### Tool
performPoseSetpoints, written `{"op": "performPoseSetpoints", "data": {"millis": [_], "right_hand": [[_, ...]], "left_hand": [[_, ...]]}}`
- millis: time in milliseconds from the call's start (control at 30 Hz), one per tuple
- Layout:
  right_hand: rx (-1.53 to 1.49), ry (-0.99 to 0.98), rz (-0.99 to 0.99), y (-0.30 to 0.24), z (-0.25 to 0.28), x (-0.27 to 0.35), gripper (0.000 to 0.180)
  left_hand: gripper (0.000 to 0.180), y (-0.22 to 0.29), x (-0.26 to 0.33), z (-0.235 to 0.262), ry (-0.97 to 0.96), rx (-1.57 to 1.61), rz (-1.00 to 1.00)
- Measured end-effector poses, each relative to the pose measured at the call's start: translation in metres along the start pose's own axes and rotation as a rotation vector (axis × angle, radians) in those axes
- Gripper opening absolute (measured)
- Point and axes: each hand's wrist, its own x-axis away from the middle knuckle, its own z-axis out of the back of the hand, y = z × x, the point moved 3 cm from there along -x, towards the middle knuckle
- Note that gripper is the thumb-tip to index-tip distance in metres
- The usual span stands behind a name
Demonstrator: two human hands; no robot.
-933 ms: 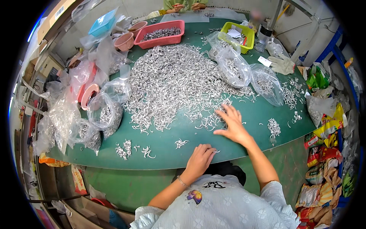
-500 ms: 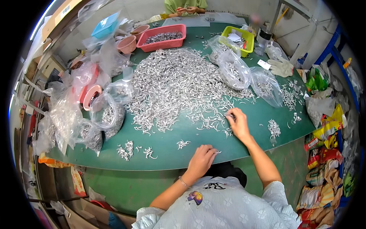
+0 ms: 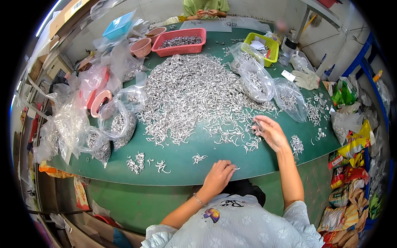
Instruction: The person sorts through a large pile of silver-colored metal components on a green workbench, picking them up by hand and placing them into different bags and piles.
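A wide heap of small curved silver metal pieces covers the middle of the green table. At the heap's near right edge, my right hand is turned partly palm up. Its fingers are curled round a few of the curved pieces. Near the table's front edge rests my left hand, fingers closed, with the tip of one curved piece poking out past them. Just beyond the left hand lies a small cluster of pieces. More small piles sit farther left, and another right of my right hand.
Clear bags of pieces stand at left and right. A pink tub, a yellow-green basket and a white glove lie farther back. Across the table a person in a green top handles small pieces.
My right hand has lifted from the heap's edge, moved slightly right and rolled palm up with pieces in its fingers. My left hand stays almost where it was.
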Motion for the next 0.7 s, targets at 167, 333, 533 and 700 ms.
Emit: {"op": "performPoseSetpoints", "data": {"millis": [167, 333, 533, 700], "right_hand": [[0.508, -0.052, 0.090, -0.007, -0.010, 0.010, 0.030], [1.320, -0.225, 0.310, 0.012, -0.045, 0.030, 0.069], [1.475, -0.134, 0.608, 0.036, -0.048, 0.027, 0.036], [1.306, 0.002, 0.723, 0.029, -0.032, 0.016, 0.012]], "left_hand": [[0.017, -0.001, 0.000, 0.001, -0.020, 0.013, 0.005], [0.017, -0.002, 0.002, 0.003, -0.040, 0.029, 0.010], [0.018, -0.002, -0.002, 0.005, -0.059, 0.076, -0.014], [0.018, -0.010, 0.003, -0.002, -0.084, 0.102, -0.018]]}}
